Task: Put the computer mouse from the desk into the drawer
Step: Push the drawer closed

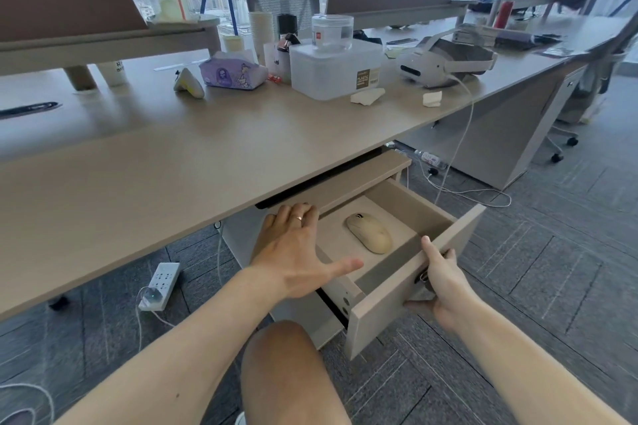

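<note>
A cream computer mouse [369, 232] lies on the floor of the open drawer [407, 290] under the desk [193, 162]. My left hand [297, 252] hovers flat over the drawer's left side, fingers spread and empty, fingertips near the cabinet top. My right hand [440, 283] grips the drawer's front panel, thumb over its top edge and fingers on the outer face by the lock.
On the desk stand a tissue pack [231, 72], a white plastic box [336, 71] with a clear jar on top, and a VR headset [445, 62] whose cable drops to the floor. A power strip [160, 285] lies on the carpet. My knee [283, 366] is below the drawer.
</note>
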`<act>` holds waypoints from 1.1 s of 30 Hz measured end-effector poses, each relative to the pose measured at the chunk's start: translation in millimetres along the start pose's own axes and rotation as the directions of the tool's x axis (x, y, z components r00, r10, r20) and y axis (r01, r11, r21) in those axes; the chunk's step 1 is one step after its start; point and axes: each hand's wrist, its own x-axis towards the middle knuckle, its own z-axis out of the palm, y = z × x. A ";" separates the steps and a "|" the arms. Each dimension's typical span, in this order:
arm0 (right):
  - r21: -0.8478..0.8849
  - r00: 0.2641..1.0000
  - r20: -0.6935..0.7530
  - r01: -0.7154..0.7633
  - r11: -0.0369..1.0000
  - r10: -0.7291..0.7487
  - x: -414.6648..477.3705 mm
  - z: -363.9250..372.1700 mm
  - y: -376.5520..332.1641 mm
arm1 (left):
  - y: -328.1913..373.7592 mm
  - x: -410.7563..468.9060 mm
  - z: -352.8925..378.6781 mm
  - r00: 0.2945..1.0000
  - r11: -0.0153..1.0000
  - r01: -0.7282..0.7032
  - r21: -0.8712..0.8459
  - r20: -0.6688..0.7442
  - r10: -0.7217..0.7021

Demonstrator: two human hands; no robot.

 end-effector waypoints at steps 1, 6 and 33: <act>0.015 1.000 0.006 -0.003 1.000 0.003 2.6 4.5 -0.8 | -1.0 0.0 0.3 1.000 1.000 -0.006 0.002 -0.006 0.006; 0.068 0.999 0.026 -0.046 0.997 0.044 19.7 28.0 -5.8 | -7.8 1.9 4.3 0.998 0.999 -0.032 0.002 -0.062 0.032; 0.113 0.992 0.128 -0.025 0.993 0.010 71.0 131.8 -23.6 | -46.7 21.9 29.6 0.916 0.974 -0.224 0.020 -0.338 0.217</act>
